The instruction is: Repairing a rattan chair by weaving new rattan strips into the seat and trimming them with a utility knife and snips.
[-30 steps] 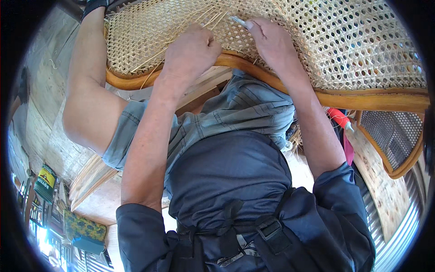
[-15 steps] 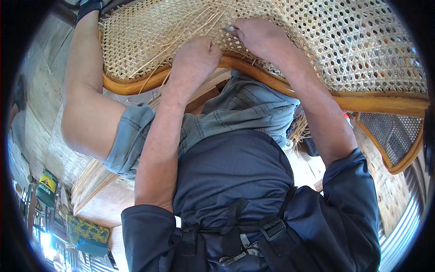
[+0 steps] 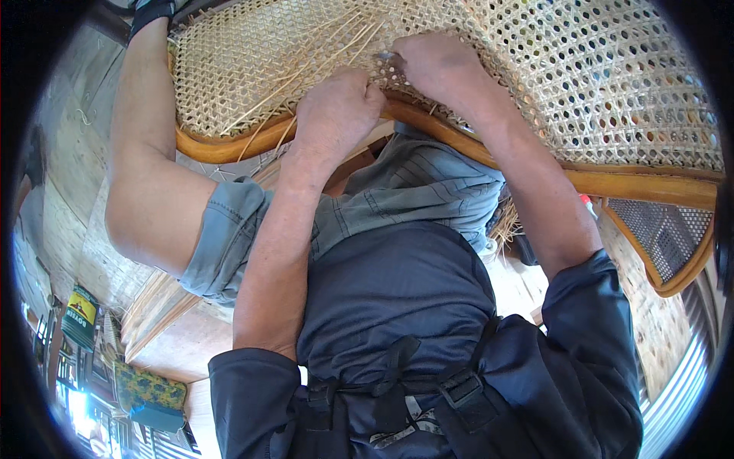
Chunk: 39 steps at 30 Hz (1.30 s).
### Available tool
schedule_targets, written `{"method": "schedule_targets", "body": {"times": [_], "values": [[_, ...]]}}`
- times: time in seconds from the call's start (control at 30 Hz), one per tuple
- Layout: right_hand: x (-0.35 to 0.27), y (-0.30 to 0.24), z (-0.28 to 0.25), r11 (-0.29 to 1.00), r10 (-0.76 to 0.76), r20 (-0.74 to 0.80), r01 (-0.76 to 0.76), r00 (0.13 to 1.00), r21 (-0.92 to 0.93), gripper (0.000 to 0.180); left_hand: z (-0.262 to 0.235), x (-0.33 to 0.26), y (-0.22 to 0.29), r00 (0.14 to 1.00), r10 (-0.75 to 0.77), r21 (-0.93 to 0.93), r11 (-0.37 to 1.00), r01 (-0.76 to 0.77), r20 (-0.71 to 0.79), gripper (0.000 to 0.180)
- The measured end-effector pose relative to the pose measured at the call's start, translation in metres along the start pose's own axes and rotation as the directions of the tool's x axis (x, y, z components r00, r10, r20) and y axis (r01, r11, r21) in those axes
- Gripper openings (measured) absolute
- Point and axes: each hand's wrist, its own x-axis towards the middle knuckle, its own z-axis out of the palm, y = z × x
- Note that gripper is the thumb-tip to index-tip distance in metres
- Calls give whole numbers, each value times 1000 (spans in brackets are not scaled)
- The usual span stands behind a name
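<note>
A woven cane panel (image 3: 237, 84) in a curved wooden frame (image 3: 248, 145) lies across my lap. My left hand (image 3: 339, 107) is closed over the panel near the frame's inner edge. Its fingertips are turned away, so what they pinch is hidden. Just to its right, my right hand (image 3: 437, 67) grips a small metal tool (image 3: 384, 56), whose tip points left out of the fingers. Several loose cane strands (image 3: 336, 55) fan over the weave beyond my left hand, and some pass over the frame beside my left wrist.
A second cane-and-wood piece (image 3: 661, 237) stands at the right. A bundle of cane (image 3: 505, 222) lies beside my right hip. At the lower left are long strips (image 3: 157, 310), a green and yellow can (image 3: 79, 317) and a patterned yellow-and-dark item (image 3: 149, 390).
My left hand has shifted slightly right and toward me, still closed. My right hand has moved a little, with the metal tool still in its grip.
</note>
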Motion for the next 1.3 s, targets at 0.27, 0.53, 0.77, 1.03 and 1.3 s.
{"method": "schedule_targets", "body": {"times": [0.27, 0.53, 0.77, 1.03, 1.3], "values": [[4, -6, -16, 984, -56, 22, 58, 998, -167, 24, 0, 0, -2, 1000, -1, -16, 1000, 2, 25, 28], [7, 5, 0, 972, -117, -76, 98, 990, -213, 23, -1, 1, 1, 997, -30, -5, 1000, 30, 77, 28], [-11, 11, -14, 999, 11, -222, -4, 975, 31, 17, -4, -25, -9, 998, 58, -82, 995, -57, 6, 26], [-86, -28, 13, 342, 42, 25, -38, 999, 939, 13, -29, -115, -2, 986, -164, -349, 926, 144, -26, 20], [-113, -56, 45, -9, 183, -120, 123, 976, 992, 11, -4, -103, 26, 999, -5, -466, 884, 23, 39, 29]]}}
